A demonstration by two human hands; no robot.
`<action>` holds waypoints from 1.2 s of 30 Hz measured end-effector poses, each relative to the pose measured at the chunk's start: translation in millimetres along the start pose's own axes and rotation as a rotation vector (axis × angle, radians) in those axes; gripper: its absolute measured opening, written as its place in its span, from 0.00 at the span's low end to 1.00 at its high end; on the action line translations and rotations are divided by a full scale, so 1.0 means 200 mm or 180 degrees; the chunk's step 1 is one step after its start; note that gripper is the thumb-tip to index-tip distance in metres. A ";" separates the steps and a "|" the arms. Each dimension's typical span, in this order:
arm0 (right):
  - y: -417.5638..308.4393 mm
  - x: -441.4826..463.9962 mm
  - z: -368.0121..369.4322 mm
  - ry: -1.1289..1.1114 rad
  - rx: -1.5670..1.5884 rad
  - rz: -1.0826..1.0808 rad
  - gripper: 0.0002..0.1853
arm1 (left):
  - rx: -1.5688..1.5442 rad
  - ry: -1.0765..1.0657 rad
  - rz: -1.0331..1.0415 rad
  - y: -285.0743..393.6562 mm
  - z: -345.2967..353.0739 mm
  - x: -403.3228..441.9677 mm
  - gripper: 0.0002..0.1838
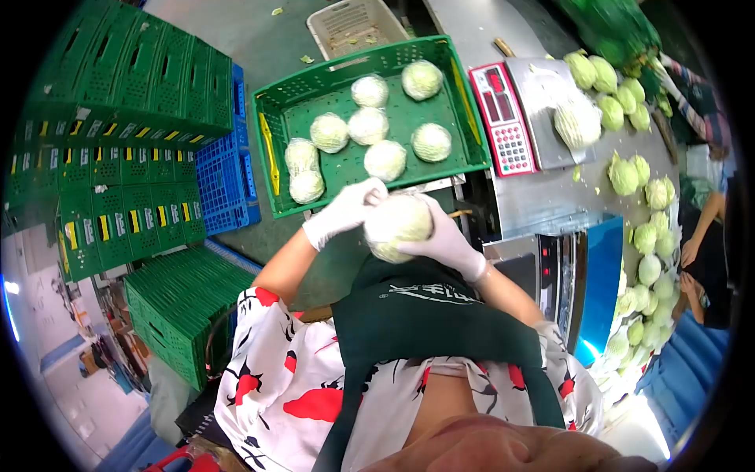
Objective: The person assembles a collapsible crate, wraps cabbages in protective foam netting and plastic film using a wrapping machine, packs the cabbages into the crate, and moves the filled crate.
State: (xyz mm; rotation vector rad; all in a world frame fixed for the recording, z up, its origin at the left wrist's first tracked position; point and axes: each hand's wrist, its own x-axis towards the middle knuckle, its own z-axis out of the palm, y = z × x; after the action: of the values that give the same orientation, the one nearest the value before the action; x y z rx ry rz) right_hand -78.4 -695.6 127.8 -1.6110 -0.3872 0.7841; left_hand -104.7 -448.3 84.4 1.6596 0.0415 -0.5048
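A pale round cabbage (397, 225), which looks wrapped in clear film, is held in front of the apron at the near edge of a green crate (299, 110). My right hand (448, 245), in a white glove, cups it from the right. With its gloved fingers bent against the cabbage's upper left, my left hand (346, 211) grips there; the fingertips are partly hidden. Several pale cabbages lie in the crate, among them a wrapped cabbage (385, 161) close to my hands.
Right of the crate, a red-framed scale (503, 118) bears a cabbage (578, 124) on its metal plate. Loose cabbages (649, 269) line the right side, near another person's arms (692, 252). Green crates (134, 71) are stacked at left, and a beige bin (354, 27) stands behind.
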 end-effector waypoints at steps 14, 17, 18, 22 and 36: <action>0.50 1.16 0.33 0.0165 -0.2839 0.0245 0.45 | -0.0862 0.2070 -0.0519 -0.65 -0.79 -0.03 0.24; 0.45 1.09 -0.04 0.1399 -0.3174 -0.0843 0.32 | 0.1422 0.3431 -0.0174 -0.67 -0.87 -0.20 0.26; 0.39 1.05 -0.17 0.1915 -0.3709 -0.1357 0.32 | 0.1828 0.3630 -0.0409 -0.71 -0.91 -0.25 0.27; 0.24 1.08 -0.55 0.2430 -0.4652 0.0049 0.37 | 0.0918 0.3462 -0.0968 -0.94 -1.00 -0.25 0.34; 0.26 1.26 -0.76 0.1505 -0.4741 0.0724 0.43 | -0.0188 0.3494 -0.1871 -1.00 -1.05 -0.09 0.27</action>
State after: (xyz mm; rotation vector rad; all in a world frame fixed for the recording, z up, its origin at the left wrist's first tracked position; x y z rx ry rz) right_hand 194.4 -654.5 15.1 -3.1802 -0.4656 0.1311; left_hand -120.1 -211.5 -83.5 1.6714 1.3550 0.0424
